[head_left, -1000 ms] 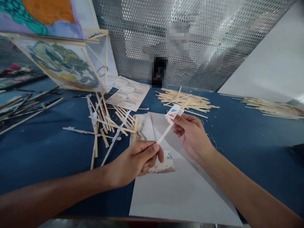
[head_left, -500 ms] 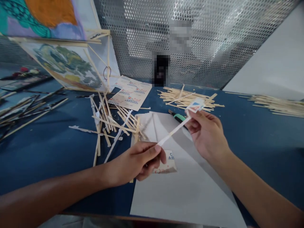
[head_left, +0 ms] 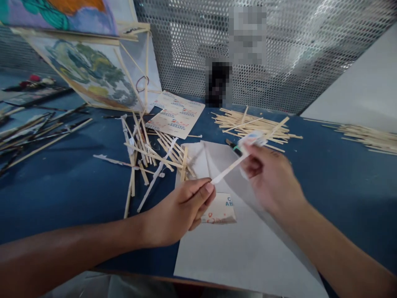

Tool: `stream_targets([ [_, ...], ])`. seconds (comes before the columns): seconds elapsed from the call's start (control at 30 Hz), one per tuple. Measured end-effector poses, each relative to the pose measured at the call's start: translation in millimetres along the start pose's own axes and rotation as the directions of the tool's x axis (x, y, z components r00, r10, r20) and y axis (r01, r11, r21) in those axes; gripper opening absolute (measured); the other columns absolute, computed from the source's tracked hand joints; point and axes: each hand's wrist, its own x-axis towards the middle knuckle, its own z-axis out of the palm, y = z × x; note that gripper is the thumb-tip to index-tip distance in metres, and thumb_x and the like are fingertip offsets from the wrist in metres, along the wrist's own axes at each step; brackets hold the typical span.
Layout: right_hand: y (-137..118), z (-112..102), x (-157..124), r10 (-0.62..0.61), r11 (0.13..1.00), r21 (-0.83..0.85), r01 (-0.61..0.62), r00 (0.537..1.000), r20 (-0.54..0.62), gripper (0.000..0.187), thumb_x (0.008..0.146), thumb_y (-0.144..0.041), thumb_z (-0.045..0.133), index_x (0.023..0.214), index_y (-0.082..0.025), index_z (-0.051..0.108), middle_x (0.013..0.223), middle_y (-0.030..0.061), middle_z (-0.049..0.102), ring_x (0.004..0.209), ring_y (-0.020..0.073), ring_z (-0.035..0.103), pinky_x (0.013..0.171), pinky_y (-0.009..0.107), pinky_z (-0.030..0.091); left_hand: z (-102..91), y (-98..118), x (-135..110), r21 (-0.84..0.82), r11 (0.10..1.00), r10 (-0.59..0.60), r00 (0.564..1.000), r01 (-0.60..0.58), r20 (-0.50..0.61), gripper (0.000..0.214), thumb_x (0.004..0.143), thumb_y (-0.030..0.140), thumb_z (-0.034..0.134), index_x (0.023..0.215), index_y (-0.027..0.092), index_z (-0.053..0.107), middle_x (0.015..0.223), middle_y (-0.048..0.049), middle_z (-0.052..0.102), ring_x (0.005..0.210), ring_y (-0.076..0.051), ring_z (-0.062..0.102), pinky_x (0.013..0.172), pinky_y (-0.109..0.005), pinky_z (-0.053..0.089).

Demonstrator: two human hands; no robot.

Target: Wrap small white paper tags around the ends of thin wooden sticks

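Note:
A thin pale wooden stick [head_left: 230, 169] slants up to the right between my hands, above a white sheet of paper [head_left: 235, 256]. My left hand [head_left: 186, 207] is closed, pinching the stick's lower end between thumb and fingers. At the upper end, my right hand [head_left: 269, 174] is closed on a small folded piece of sandpaper [head_left: 252, 138] with printed backing, smeared by motion. The stick runs into this fold. Under my left fingers lies another sandpaper piece [head_left: 218, 209] on the white paper. Partly behind my right hand is a utility knife [head_left: 233, 147] with a green part.
Loose sticks [head_left: 145, 149], some with white tatters, lie left of the paper. A stick pile [head_left: 248, 124] and a larger sandpaper sheet [head_left: 180, 114] sit behind. More sticks [head_left: 369, 136] lie far right, paintbrushes [head_left: 46, 132] far left. Painted panels [head_left: 93, 74] stand before a perforated metal screen [head_left: 186, 37].
My right hand and the sandpaper piece have shifted slightly and are now blurred. The left hand still pinches the stick, its fingers curled tighter. The whole view has shifted a little.

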Motion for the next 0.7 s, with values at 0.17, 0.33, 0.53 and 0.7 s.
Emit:
stream_targets([
  [0.17,2.6,2.2,0.0,0.15,0.986,-0.104,-0.134,0.973,0.173,0.023,0.074,-0.036,0.084,0.066,-0.02,0.071,0.057,-0.0029,0.048,0.051,0.0083,0.032,0.046,0.026,0.026,1.5,0.9,2.1,0.013,1.0,0.002,1.0,-0.002,-0.018,0.039,0.103,0.047,0.044,0.073,0.022,0.04,0.054,0.0109,0.023,0.045,-0.006,0.016,0.039,-0.016,0.019],
  [0.33,7.9,4.5,-1.0,0.015,0.999,-0.032,-0.012,0.994,0.108,0.032,0.072,-0.031,0.087,0.056,-0.019,0.062,0.053,-0.0059,0.037,0.051,0.007,0.025,0.047,0.026,0.021,-0.1,2.2,2.1,-0.042,0.999,-0.016,1.0,0.016,0.007,0.039,0.103,0.043,0.043,0.072,0.021,0.04,0.055,0.0108,0.021,0.045,-0.006,0.014,0.039,-0.015,0.019],
  [0.53,8.3,7.5,-0.2,0.042,0.999,-0.023,-0.039,0.985,0.164,0.028,0.07,-0.03,0.087,0.058,-0.018,0.065,0.053,-0.0056,0.037,0.053,0.0072,0.025,0.048,0.026,0.022,-6.5,5.7,3.8,-0.185,0.979,-0.062,0.99,0.085,0.126,0.038,0.104,0.038,0.04,0.07,0.02,0.039,0.054,0.0111,0.019,0.045,-0.006,0.01,0.04,-0.016,0.014],
  [0.7,6.2,8.0,5.9,0.059,0.998,-0.008,-0.058,0.979,0.194,0.032,0.068,-0.032,0.088,0.055,-0.018,0.062,0.053,-0.0055,0.036,0.053,0.0073,0.024,0.048,0.025,0.024,-6.1,10.4,3.1,-0.217,0.969,-0.085,0.985,0.117,0.149,0.039,0.105,0.036,0.036,0.069,0.02,0.039,0.054,0.0109,0.017,0.045,-0.006,0.009,0.041,-0.017,0.013],
])
